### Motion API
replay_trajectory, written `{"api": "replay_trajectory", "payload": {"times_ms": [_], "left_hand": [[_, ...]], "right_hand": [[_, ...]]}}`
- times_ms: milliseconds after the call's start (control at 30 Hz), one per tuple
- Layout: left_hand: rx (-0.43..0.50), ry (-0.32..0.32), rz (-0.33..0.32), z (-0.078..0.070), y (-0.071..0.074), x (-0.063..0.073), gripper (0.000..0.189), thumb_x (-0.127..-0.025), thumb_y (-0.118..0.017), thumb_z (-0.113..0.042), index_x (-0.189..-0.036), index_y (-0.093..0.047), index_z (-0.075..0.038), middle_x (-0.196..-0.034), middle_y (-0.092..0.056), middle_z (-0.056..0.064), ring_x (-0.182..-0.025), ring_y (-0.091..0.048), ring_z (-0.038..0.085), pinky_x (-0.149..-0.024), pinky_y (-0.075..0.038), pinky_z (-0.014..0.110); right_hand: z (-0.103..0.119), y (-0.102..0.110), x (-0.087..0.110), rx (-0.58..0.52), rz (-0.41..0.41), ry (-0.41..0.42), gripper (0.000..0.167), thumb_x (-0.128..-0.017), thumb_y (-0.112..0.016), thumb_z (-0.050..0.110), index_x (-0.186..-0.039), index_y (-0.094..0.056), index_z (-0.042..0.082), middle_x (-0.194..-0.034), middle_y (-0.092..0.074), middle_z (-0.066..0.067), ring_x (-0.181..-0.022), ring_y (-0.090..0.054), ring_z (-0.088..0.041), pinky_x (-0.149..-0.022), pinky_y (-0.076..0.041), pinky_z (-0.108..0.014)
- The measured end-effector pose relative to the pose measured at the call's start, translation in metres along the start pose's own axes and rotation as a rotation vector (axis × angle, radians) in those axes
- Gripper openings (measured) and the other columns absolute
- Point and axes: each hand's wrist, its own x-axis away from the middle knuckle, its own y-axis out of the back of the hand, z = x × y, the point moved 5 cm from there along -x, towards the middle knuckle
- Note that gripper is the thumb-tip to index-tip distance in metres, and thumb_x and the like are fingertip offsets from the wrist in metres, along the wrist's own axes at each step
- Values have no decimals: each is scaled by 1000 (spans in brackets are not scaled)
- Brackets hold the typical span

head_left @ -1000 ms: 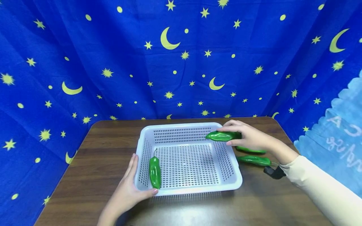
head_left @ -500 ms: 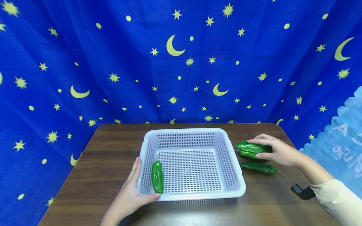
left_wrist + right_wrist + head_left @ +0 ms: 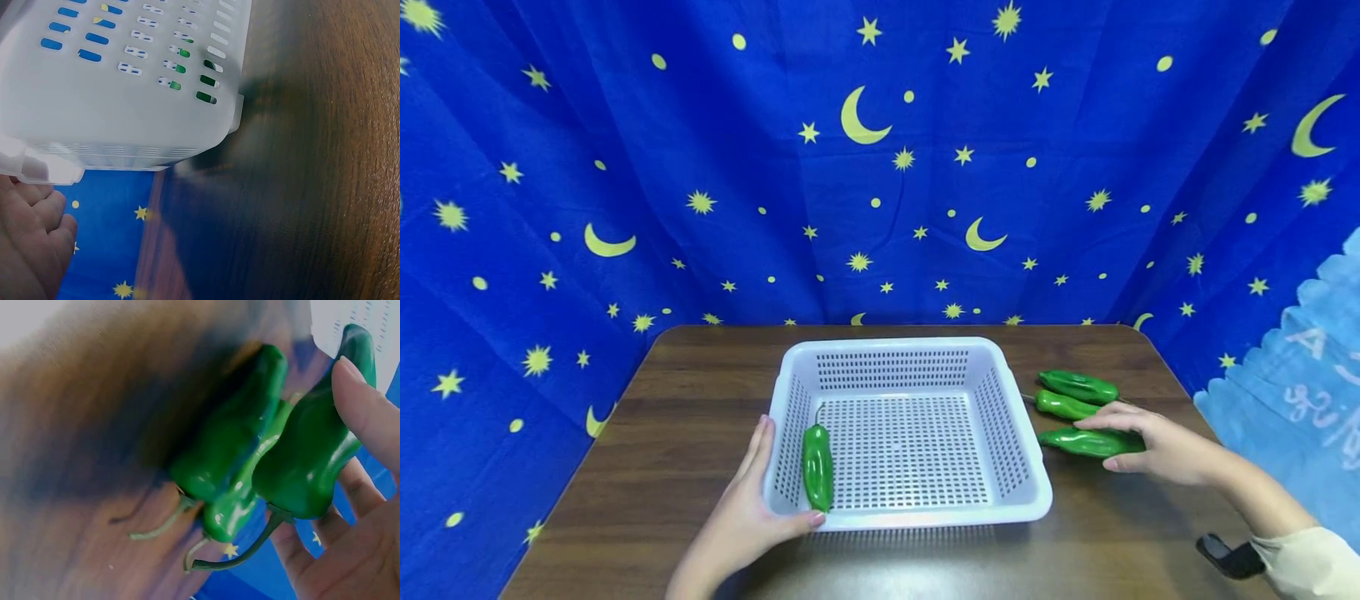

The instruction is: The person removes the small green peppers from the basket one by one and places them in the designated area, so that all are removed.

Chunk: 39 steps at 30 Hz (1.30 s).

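Note:
A white perforated plastic basket [image 3: 925, 517] stands mid-table. My left hand [image 3: 743, 504] grips its near left corner, thumb over the front rim, fingers along the left side. One long green pepper [image 3: 817, 467] lies inside against the left wall. Right of the basket, my right hand [image 3: 1172, 446] has thumb and fingers about the nearest green pepper [image 3: 1075, 442]. The right wrist view shows a green pepper [image 3: 306, 462] between that thumb and the fingers. Behind it lie a middle pepper [image 3: 1060, 405] and a back pepper [image 3: 1078, 385], both untouched in the head view.
A brown wooden table [image 3: 700, 400] carries everything. A blue curtain [image 3: 880, 167] with yellow moons and stars surrounds its back and sides, and a light-blue cloth [image 3: 1300, 400] hangs at the right. A black strap device [image 3: 1228, 557] sits at my right wrist.
My right hand carried a green pepper from over the basket's right rim back to the table and left it behind the others. Then it moved nearer, onto the front pepper. My left hand stayed.

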Motion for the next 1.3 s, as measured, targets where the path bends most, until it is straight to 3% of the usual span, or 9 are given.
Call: {"api": "replay_trajectory", "payload": {"times_ms": [200,500,667,900,1100,1300], "left_hand": [[4,3,-8,3,-2,0,138,-64,-85,-62,-160,5,-23,-168,10,5,-151,-11,47,-115,-23,63],[4,-18,-18,1,0,1,138,-64,-85,-62,-160,6,-23,-168,10,6,-150,-12,48,-115,-22,64],[5,-25,-21,2,-1,1,138,-63,-85,-63,-160,5,-23,-168,9,5,-151,-11,47,-115,-23,64],[-2,-33,-31,3,0,4,138,-63,-85,-61,-160,4,-20,-169,8,6,-151,-12,47,-115,-23,64],[0,-35,-40,5,4,6,138,-63,-86,-61,-161,3,-20,-169,8,6,-150,-13,47,-115,-23,65],[30,-16,-31,6,0,0,139,-61,-87,-60,-160,5,-26,-168,11,0,-152,-12,43,-117,-23,62]], "right_hand": [[-2,-16,6,-19,29,49,49,-85,-77,30,-132,-63,22,-125,-61,1,-115,-49,10,-86,-52,-20],[-4,-35,11,1,11,53,50,-82,-79,29,-130,-64,22,-120,-62,8,-111,-53,7,-84,-52,-21],[-8,-45,14,4,42,39,50,-84,-77,34,-131,-64,24,-120,-63,7,-111,-53,5,-83,-53,-23],[-11,-54,15,58,25,69,50,-82,-79,35,-129,-65,26,-118,-63,9,-112,-55,2,-86,-53,-26],[-8,-59,16,159,-14,91,52,-79,-79,40,-128,-65,31,-118,-64,14,-110,-58,-3,-80,-52,-33],[-9,-53,17,186,-9,66,58,-76,-82,40,-131,-63,32,-120,-63,13,-111,-58,-5,-81,-53,-35]]}}
